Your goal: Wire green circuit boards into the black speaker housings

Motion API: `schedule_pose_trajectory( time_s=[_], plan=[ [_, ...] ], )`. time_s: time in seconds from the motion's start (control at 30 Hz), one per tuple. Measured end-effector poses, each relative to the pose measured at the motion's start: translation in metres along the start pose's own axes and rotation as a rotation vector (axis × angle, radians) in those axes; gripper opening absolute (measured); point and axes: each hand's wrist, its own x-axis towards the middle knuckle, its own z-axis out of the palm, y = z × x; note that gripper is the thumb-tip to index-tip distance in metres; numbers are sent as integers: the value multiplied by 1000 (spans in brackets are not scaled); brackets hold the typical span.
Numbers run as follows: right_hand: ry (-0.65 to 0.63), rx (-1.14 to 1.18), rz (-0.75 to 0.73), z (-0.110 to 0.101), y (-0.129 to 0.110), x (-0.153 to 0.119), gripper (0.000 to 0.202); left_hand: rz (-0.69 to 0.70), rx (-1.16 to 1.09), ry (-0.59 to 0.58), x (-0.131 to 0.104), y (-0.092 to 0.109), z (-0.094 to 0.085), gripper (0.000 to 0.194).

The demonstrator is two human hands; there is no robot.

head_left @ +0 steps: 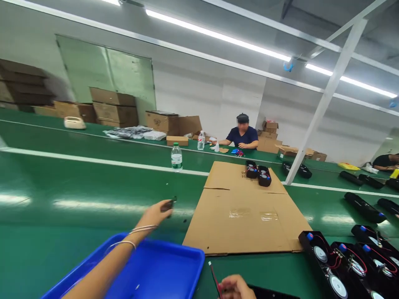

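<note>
Centre-left of the frame, the left hand (156, 214) reaches out over the green desk (62, 199), fingers closed on a small dark part (171, 204), blurred, pointing up-right. At the bottom edge, the right hand (235, 288) pinches a thin red-tipped tool (214, 277), long axis tilted up-left.

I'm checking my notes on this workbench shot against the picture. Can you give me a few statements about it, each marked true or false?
1. The left hand holds a small dark part out over the green table surface. True.
2. The blue plastic tray lies on the flat brown cardboard sheet. False: the tray lies on the green table, left of the cardboard.
3. The right hand pinches a thin red-tipped tool. True.
4. Two small black units lie at the far end of the cardboard sheet. True.
5. The clear plastic water bottle lies on its side. False: it stands upright.
</note>
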Motion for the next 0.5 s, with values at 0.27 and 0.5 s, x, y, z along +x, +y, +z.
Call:
schedule_pose_trajectory(
  time_s=[0.27, 0.5],
  plan=[
    [84, 374, 283, 93, 44, -18, 35, -262, -822, -465, -147, 58, 23, 48],
    [36, -111, 20, 73, 19, -26, 19, -323, -795, -304, -205, 73, 34, 46]
  ],
)
